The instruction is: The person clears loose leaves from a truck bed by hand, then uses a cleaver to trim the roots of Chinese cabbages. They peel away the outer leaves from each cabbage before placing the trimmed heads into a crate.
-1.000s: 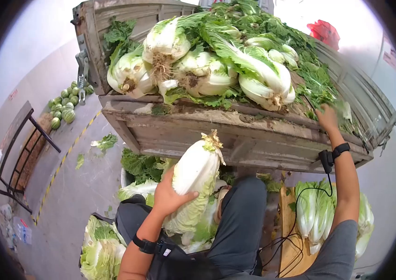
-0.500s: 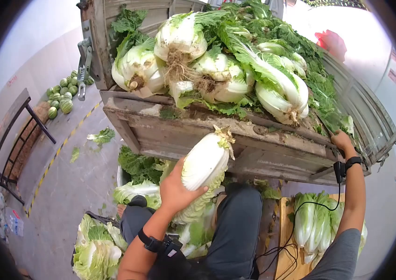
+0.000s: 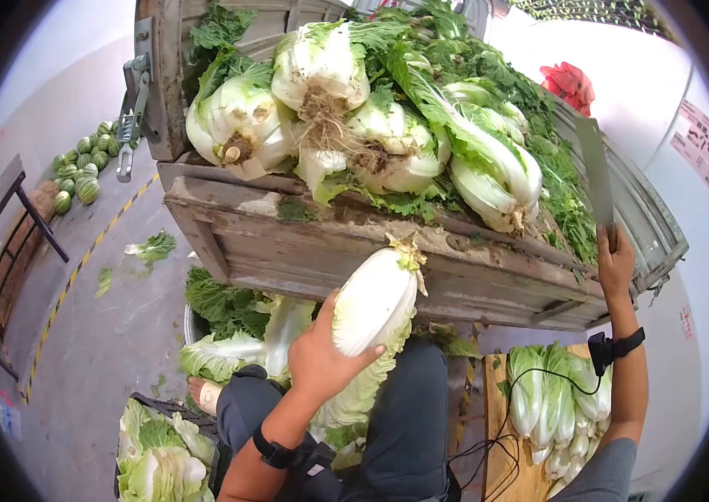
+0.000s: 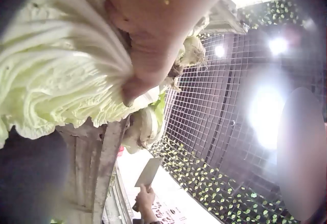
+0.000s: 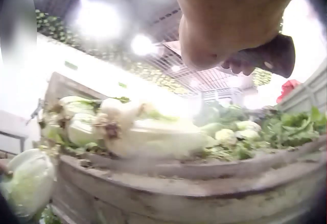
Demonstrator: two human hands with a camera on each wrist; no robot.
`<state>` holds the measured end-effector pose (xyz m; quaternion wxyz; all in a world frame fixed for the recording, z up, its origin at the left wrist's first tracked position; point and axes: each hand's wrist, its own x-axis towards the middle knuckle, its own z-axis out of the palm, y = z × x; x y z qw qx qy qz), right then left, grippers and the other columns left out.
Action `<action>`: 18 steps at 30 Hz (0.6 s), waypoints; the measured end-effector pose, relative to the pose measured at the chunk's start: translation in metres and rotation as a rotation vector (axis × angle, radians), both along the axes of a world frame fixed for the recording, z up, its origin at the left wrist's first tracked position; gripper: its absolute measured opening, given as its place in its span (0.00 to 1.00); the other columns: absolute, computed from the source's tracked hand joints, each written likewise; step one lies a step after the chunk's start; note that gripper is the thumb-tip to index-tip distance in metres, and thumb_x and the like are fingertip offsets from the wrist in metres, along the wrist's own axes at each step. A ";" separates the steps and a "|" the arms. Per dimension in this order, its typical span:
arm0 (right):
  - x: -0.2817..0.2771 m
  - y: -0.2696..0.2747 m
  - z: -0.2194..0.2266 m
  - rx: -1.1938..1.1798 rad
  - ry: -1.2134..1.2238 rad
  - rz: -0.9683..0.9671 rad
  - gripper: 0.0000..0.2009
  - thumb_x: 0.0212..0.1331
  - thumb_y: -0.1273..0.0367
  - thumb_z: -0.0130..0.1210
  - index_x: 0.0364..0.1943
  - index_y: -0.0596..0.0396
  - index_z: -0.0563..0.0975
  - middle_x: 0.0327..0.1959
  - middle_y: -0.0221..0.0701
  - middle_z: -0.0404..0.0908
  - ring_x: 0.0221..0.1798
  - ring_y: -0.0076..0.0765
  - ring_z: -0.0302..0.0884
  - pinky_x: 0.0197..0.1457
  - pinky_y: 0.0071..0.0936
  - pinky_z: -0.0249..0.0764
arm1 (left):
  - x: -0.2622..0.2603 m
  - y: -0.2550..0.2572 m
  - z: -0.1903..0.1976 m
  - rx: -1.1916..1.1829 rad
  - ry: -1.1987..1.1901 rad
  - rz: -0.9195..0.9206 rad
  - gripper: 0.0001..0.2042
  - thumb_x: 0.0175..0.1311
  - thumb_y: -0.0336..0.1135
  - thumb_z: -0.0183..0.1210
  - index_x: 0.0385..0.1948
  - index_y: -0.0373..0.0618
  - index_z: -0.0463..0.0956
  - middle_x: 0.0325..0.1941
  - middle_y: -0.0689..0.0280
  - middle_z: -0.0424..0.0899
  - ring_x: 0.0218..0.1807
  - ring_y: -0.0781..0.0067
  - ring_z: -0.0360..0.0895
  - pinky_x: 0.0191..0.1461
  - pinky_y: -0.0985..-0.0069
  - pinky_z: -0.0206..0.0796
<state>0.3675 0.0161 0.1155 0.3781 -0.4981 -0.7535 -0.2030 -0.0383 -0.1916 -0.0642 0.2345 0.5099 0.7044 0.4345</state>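
My left hand (image 3: 325, 356) grips a napa cabbage (image 3: 375, 305) round its side, above my lap. The cabbage tilts, with its trimmed brown root end up and its pale leaves hanging below. At the right corner of the cart bed, my right hand (image 3: 616, 266) holds a cleaver (image 3: 594, 171) upright by its handle, blade pointing away from me. In the right wrist view the dark riveted handle (image 5: 273, 55) sticks out of the fist. The left wrist view shows the cleaver's broad blade (image 4: 148, 173) beyond the cabbage leaves (image 4: 61, 71).
Several rooted cabbages (image 3: 321, 71) lie on the wooden cart bed (image 3: 304, 238) ahead, among loose leaves. Trimmed cabbages (image 3: 538, 402) lie on a board (image 3: 497, 443) at the right, near a black cable. A crate of leaves (image 3: 162, 456) stands at lower left; watermelons (image 3: 87, 167) are piled farther back.
The right hand has come up from the leaves at the bed's right edge and now holds the cleaver raised. The left hand keeps its grip on the cabbage, and the head view has shifted slightly.
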 end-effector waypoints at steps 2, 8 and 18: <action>-0.054 -0.042 0.010 -0.040 -0.074 0.118 0.09 0.64 0.67 0.54 0.42 0.58 0.77 0.17 0.30 0.64 0.20 0.26 0.58 0.26 0.26 0.61 | 0.002 0.001 -0.006 0.028 -0.008 0.009 0.48 0.37 0.54 0.74 0.63 0.41 0.63 0.47 0.50 0.82 0.48 0.52 0.81 0.53 0.64 0.72; -0.165 -0.112 -0.015 -0.116 -0.496 0.542 0.20 0.41 0.73 0.64 0.44 0.52 0.77 0.24 0.32 0.74 0.25 0.39 0.75 0.27 0.33 0.70 | 0.008 0.000 -0.008 0.058 0.024 0.047 0.48 0.38 0.57 0.72 0.64 0.44 0.62 0.43 0.51 0.83 0.45 0.52 0.82 0.47 0.64 0.73; -0.180 -0.103 -0.056 -0.176 -0.589 0.494 0.15 0.47 0.66 0.64 0.40 0.51 0.76 0.24 0.32 0.75 0.26 0.40 0.77 0.27 0.34 0.72 | 0.006 -0.001 -0.006 0.026 0.108 0.047 0.47 0.40 0.60 0.69 0.63 0.44 0.63 0.40 0.53 0.83 0.41 0.52 0.82 0.41 0.62 0.74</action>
